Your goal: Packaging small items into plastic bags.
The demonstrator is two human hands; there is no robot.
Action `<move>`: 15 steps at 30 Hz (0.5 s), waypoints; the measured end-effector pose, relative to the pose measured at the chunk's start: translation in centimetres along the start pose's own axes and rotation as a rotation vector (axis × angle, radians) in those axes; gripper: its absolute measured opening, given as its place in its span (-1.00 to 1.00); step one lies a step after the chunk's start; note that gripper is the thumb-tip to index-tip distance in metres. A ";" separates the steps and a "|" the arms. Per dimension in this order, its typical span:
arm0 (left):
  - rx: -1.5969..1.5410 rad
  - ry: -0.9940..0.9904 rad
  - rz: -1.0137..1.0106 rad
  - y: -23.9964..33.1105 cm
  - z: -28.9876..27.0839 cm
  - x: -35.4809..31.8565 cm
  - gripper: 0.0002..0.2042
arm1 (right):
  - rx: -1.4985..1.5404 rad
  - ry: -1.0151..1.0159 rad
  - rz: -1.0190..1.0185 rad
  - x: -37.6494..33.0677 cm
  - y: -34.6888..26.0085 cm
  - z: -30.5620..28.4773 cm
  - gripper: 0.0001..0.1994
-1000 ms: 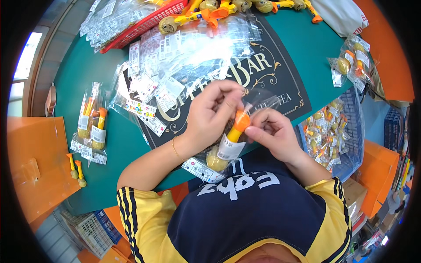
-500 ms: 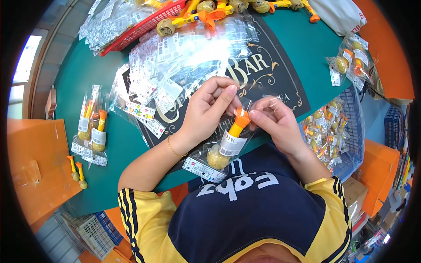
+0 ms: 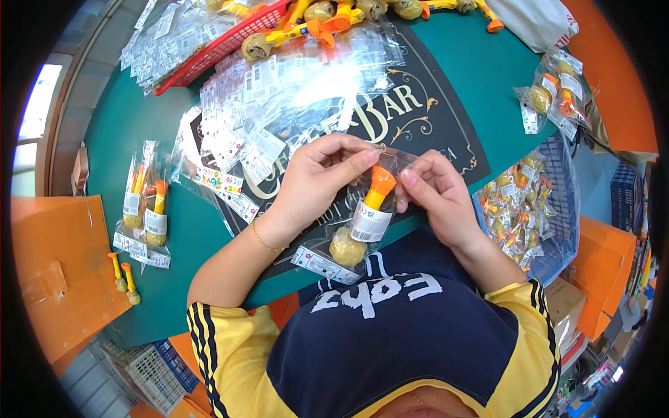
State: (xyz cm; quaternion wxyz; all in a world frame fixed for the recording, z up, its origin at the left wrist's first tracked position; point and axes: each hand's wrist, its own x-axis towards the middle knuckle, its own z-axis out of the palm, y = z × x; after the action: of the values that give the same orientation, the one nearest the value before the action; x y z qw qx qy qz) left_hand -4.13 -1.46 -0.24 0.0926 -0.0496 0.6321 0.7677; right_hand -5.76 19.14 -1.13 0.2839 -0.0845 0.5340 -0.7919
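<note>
The single view comes from a fisheye camera worn on the person's head, looking steeply down over the chest onto the green table (image 3: 174, 237), near enough that the left hand (image 3: 317, 177) and right hand (image 3: 435, 195) sit at the picture's centre. The table's far side lies toward the top of the frame, and the person's own yellow and navy shirt (image 3: 390, 334) fills the lower edge. Straight edges bow toward the dark round rim, and no second view is there to overlap with it.
</note>
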 end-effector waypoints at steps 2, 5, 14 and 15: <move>0.054 -0.051 -0.068 0.3 -0.5 0.2 -0.83 | 0.022 -0.010 0.010 0.0 0.0 -0.1 -0.90; -0.074 -0.128 -0.165 1.0 -1.1 0.6 -0.81 | 0.037 0.002 0.019 -0.1 -0.1 -0.3 -0.93; -0.206 -0.296 -0.099 0.1 -2.9 1.0 -0.92 | 0.048 -0.069 0.096 -0.5 -0.7 -1.4 -0.87; -0.206 -0.296 -0.099 0.1 -2.9 1.1 -0.92 | 0.163 -0.097 0.128 -0.5 -0.6 -1.7 -0.84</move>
State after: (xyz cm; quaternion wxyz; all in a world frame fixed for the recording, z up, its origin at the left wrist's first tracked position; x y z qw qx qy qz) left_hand -5.33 -4.28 -0.89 0.2168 0.0237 0.5264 0.8218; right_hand -6.32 20.94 -1.18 0.3653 -0.0651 0.4578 -0.8080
